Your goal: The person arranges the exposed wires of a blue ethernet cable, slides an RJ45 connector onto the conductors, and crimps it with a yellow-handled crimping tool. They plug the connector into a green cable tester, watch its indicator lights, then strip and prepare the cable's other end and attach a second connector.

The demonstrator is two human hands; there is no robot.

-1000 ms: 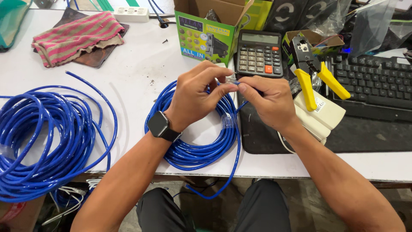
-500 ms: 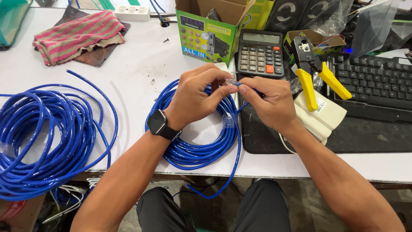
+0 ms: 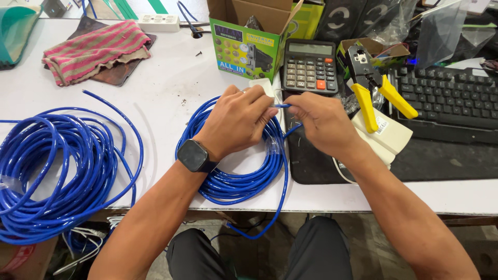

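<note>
Two hands close together above a white table [image 3: 171, 78]. Left hand [image 3: 236, 122] curled, fingers pinched on the end of a blue cable [image 3: 282, 106] — right hand [image 3: 321, 122] curled too, fingertips pinched on the same short bit of cable from the other side. Between the two hands, just a small stretch of blue showing. On the left wrist, a dark watch [image 3: 193, 155]. Under the left hand, a small coil of blue cable [image 3: 244, 181] lying flat on the table, one loose strand hanging over the near edge. Far to the left, a bigger coil of blue cable [image 3: 52, 171], well apart from the hands. Just behind the hands, a black calculator [image 3: 308, 67] beside an open green box [image 3: 244, 49]. To the right of the right hand, a tool with yellow handles [image 3: 381, 98] resting on a cream-coloured box [image 3: 386, 137] — behind that, a black keyboard [image 3: 446, 98]. In the far left corner, a striped pink cloth [image 3: 93, 52], and near it a white power strip [image 3: 171, 22].
</note>
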